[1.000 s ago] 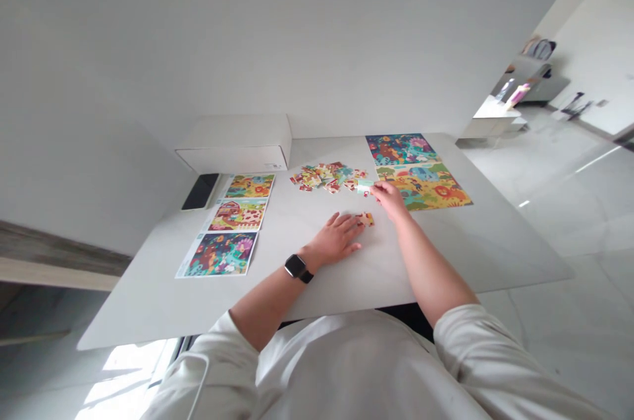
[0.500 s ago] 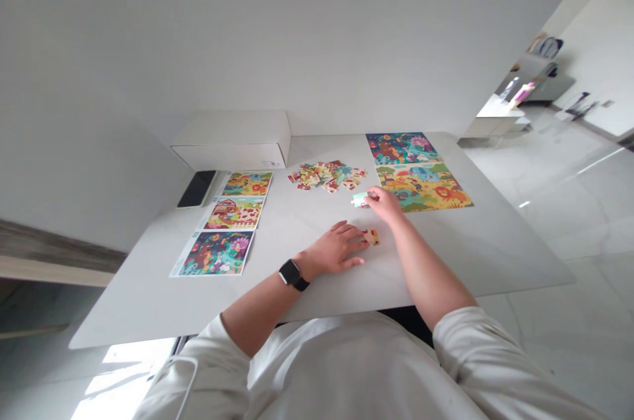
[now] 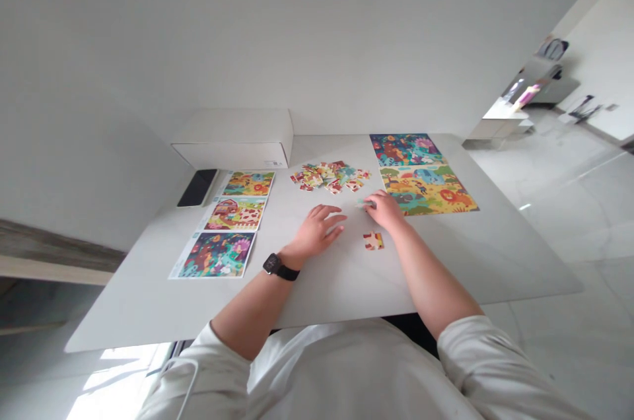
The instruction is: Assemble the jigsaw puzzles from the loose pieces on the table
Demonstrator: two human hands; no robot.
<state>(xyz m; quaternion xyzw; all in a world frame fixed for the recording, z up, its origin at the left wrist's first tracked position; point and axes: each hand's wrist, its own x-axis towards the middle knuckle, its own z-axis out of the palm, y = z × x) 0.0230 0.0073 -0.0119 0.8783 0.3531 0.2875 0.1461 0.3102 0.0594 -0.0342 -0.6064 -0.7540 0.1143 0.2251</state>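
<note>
Between the thumb and fingers of my right hand is a pale green puzzle piece, tilted nearly edge-on to me. My left hand is held over the table with fingers apart and nothing in it. To the right of that hand, a red and cream puzzle piece lies flat on the table. Beyond both hands sits a loose pile of puzzle pieces, mostly red, cream and green.
Two finished puzzles, a dark one and a yellow one, lie at the right. Three picture sheets line the left, beside a black phone. A white box stands at the back left of the white table.
My left hand has moved left, off the red and cream piece, which now shows fully. The green piece in my right hand has tipped from face-on to nearly edge-on.
</note>
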